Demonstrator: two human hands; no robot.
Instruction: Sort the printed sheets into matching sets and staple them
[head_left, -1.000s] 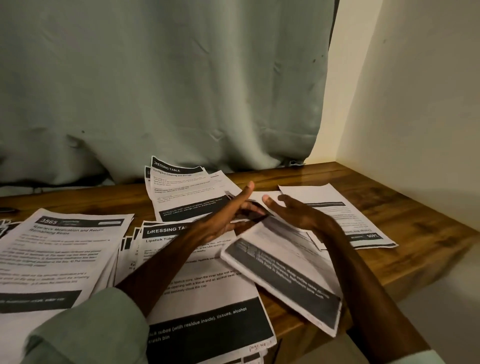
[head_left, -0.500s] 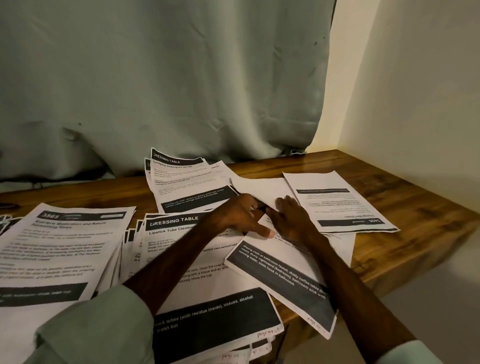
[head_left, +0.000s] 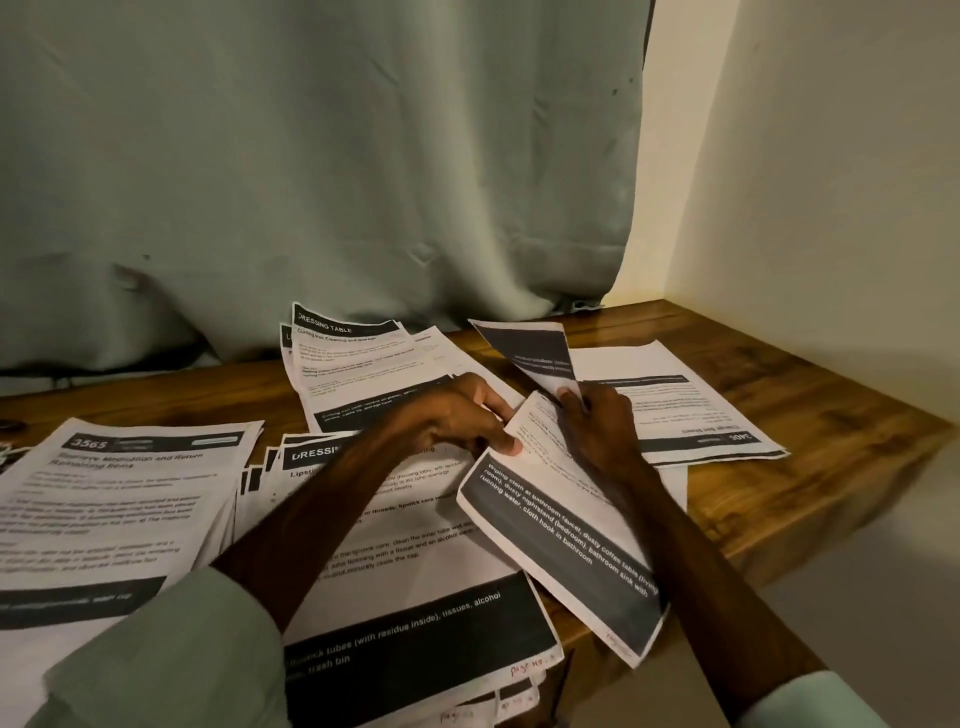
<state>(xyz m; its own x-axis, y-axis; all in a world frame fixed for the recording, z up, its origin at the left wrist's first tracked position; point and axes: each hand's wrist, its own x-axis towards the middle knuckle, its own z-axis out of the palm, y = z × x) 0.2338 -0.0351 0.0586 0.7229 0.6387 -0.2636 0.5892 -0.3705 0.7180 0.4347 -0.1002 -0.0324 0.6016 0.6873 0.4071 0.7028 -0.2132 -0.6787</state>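
Closest in, at six o'clock: the near pile (head_left: 415, 613), fanned sheets headed DRESSING TABLE, dark footer band mentioning tissues and alcohol. Off at nine o'clock, just beside it, the 3565 pile (head_left: 104, 509), thick and slightly splayed. Swinging to four o'clock: the angled set (head_left: 566, 556), turned crosswise over the near pile, one corner poking past the edge of the wooden table (head_left: 831, 457).

Now up to the middle! Left hand (head_left: 457, 415) reaching in from seven o'clock, pale green sleeve (head_left: 156, 660) pushed back, fingers out fairly straight, tips pressing down on the angled set's top edge. Right hand (head_left: 597, 431) in from five o'clock, thumb and fingers pinching the lifted sheet (head_left: 530, 348), raised off the set and curling back towards twelve.

Beyond at two o'clock, flat on the table, the upside-down sheet (head_left: 701, 415). At eleven o'clock, the far pile (head_left: 363, 374), another DRESSING TABLE heading. Farthest back, grey-green curtain (head_left: 311, 182) at twelve, cream wall (head_left: 831, 156) at two.
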